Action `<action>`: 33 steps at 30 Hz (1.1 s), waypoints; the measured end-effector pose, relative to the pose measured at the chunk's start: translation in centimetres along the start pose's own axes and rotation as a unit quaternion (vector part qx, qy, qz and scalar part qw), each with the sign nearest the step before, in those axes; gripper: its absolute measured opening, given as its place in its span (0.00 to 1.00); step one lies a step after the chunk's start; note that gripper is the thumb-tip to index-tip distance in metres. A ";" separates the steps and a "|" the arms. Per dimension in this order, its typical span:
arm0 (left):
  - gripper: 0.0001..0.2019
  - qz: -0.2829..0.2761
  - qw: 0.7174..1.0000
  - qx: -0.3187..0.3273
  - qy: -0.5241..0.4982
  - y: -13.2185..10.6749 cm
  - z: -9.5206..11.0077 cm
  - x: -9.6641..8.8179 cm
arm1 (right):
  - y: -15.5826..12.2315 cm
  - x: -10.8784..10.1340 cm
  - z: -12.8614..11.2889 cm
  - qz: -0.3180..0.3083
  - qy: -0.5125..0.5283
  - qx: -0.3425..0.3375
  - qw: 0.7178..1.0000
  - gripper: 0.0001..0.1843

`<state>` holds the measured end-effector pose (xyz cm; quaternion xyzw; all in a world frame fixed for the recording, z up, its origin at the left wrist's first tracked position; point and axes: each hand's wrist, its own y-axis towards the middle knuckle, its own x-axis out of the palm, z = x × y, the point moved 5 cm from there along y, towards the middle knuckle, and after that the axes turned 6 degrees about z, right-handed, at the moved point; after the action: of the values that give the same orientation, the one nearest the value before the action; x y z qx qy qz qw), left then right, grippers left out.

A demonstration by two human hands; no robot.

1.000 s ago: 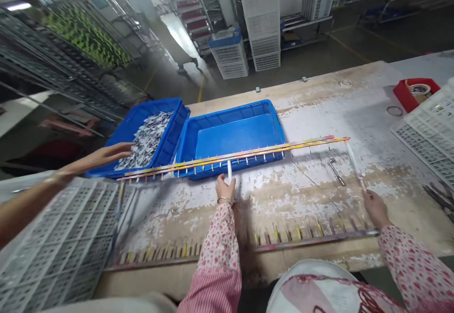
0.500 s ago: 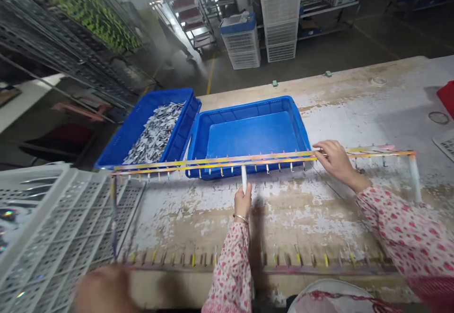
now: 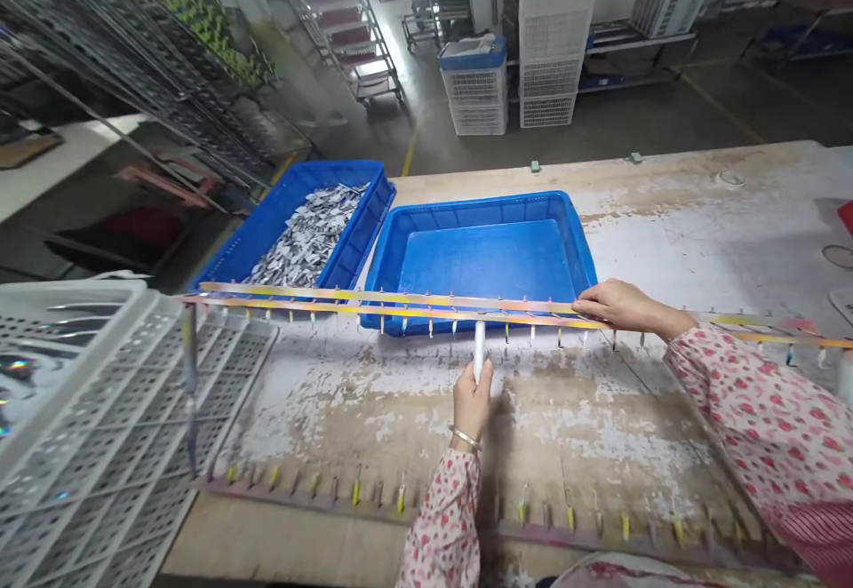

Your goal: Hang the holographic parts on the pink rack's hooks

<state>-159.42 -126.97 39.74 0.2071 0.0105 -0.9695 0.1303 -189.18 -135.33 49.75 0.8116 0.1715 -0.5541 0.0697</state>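
A long paint-stained hanging rack (image 3: pixel 400 311) with rows of small hooks spans the view, in yellow, orange and pink. My left hand (image 3: pixel 472 406) is wrapped round the lower part of its white central post (image 3: pixel 479 346). At the right, my right hand (image 3: pixel 623 305) has its fingers bent over the rack's upper bars and grips them; the thumb side is partly hidden. The rack's near bar (image 3: pixel 299 501), with yellow and grey hooks, runs low across the view, passing behind my left sleeve. Behind the upper bars sits a blue tray (image 3: pixel 486 255), its inner floor bare.
A second blue tray (image 3: pixel 360 246) at the left holds many small grey-silver pieces (image 3: pixel 310 233). White perforated crates (image 3: pixel 133 428) stand at the lower left, with shiny curved pieces in one. Everything rests on a worn wooden table (image 3: pixel 400 393). Stacked white baskets (image 3: pixel 550 64) and wheeled racks stand beyond.
The view has shifted, and the rack's left end now appears higher. My right hand has lowered its fingers onto the bars. A blurred brown shape at the lower left is gone.
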 end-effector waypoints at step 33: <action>0.28 0.042 0.989 -0.116 0.078 7.7 -9.1 1.6 | 6.1 8.8 3.2 0.151 -0.135 -0.019 0.979 0.29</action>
<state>-155.24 -134.18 31.03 0.2661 0.1238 -0.9363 0.1930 -186.95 -140.20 39.91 0.7444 0.0469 -0.6384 0.1902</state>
